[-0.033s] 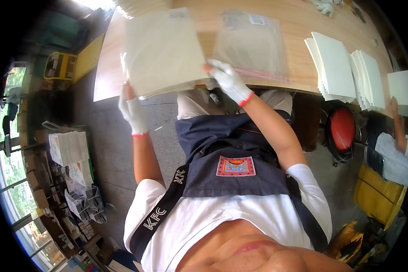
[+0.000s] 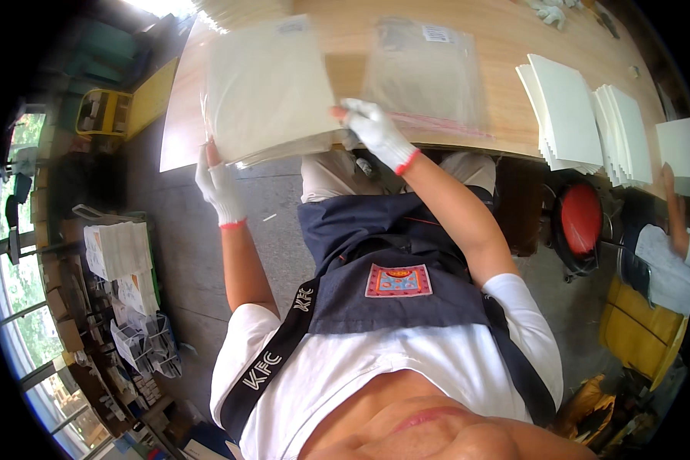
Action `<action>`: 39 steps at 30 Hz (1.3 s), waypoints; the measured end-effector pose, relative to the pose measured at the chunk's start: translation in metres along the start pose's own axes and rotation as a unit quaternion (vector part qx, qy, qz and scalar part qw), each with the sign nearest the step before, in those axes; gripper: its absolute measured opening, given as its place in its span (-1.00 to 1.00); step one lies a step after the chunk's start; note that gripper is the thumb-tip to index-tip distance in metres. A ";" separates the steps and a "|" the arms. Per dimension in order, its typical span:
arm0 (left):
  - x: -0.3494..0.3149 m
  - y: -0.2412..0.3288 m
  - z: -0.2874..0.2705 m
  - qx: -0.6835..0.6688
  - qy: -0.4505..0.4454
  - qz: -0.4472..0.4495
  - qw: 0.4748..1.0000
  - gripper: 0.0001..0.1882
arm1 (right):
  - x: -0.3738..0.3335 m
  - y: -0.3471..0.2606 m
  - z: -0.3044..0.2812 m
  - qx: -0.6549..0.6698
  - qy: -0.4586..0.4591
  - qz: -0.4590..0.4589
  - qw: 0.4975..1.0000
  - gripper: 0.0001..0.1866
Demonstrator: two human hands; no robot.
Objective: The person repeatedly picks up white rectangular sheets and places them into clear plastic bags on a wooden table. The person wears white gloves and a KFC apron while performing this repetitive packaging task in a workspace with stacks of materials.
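A broad wooden table (image 2: pixel 506 47) takes up the room in front of this person, and the largest thing in play on it is the pale sheet packet (image 2: pixel 272 84), held at the near left edge with its lower side reaching past the tabletop. It looks glossy and film-covered, so I'd judge it already sleeved; whether it is sealed, or how many layers it has, I can't tell. Just right of it lie clear plastic bags (image 2: pixel 429 80) with a pink strip along the near side, flat and seemingly unfilled. Farther right, two fanned stacks of white card, the nearer one (image 2: pixel 566 111) and the farther one (image 2: pixel 622 130), stand bare, so by the look of it much is left. A pale pile (image 2: pixel 245 9) at the far left edge may be finished pieces, though it is cut off from view. Beyond the stacks, another person's hand (image 2: pixel 668 182) is by a lone white sheet (image 2: pixel 678 142). Both hands here are gloved: the left hand (image 2: pixel 222 188) pinches the packet's lower left corner, and the right hand (image 2: pixel 379 136) has its fingers closed on the right edge. Smallest is a white label (image 2: pixel 435 33) on the bags.
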State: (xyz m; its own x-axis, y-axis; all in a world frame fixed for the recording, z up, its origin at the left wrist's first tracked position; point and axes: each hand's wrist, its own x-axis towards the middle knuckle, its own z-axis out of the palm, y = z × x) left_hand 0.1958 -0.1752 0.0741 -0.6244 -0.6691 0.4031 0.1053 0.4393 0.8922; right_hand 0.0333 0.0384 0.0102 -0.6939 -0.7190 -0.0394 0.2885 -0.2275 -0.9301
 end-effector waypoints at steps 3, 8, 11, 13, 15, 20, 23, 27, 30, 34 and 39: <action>0.013 -0.034 -0.025 0.196 -0.017 -0.050 0.979 -0.54 | 0.021 -0.009 0.026 -0.194 -0.018 0.110 0.975 -0.73; -0.008 -0.127 -0.032 -0.239 0.137 -0.140 0.951 -0.55 | -0.017 -0.007 -0.007 0.051 -0.052 0.040 0.997 -0.71; -0.044 -0.170 -0.028 -0.164 0.190 -0.250 0.935 -0.56 | -0.071 -0.007 -0.070 0.061 0.102 -0.014 0.993 -0.69; -0.080 -0.183 -0.014 -0.147 0.185 -0.304 0.923 -0.59 | -0.118 -0.015 -0.124 -0.117 0.345 -0.058 0.930 -0.70; -0.109 -0.181 0.009 -0.098 0.101 -0.289 0.947 -0.63 | -0.164 -0.031 -0.178 -0.036 0.505 -0.145 0.850 -0.76; -0.117 -0.117 0.085 0.170 -0.201 0.171 0.950 -0.63 | -0.237 -0.074 -0.280 -0.047 0.574 0.018 0.817 -0.67; -0.091 -0.071 0.137 0.177 -0.257 0.299 0.902 -0.64 | -0.238 -0.078 -0.309 -0.011 0.534 0.045 0.844 -0.70; -0.050 -0.041 0.199 0.215 -0.317 0.330 0.863 -0.65 | -0.230 -0.076 -0.318 0.121 0.549 0.018 0.827 -0.76; -0.033 -0.038 0.223 0.331 -0.345 0.359 0.801 -0.61 | -0.241 -0.068 -0.310 0.303 0.373 0.013 0.877 -0.85; -0.033 -0.036 0.244 0.297 -0.381 0.353 0.801 -0.62 | -0.264 -0.047 -0.309 0.297 0.335 0.067 0.891 -0.74; -0.038 -0.031 0.260 0.387 -0.378 0.267 0.798 -0.69 | -0.271 -0.048 -0.329 0.187 0.290 -0.137 0.929 -0.80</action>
State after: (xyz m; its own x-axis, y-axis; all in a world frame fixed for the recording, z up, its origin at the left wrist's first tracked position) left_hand 0.0155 -0.0077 -0.0218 -0.9697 0.1606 0.1841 0.1849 0.9750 0.1233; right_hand -0.0093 0.4605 -0.0548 -0.9824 -0.1510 -0.1103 0.1822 -0.6404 -0.7461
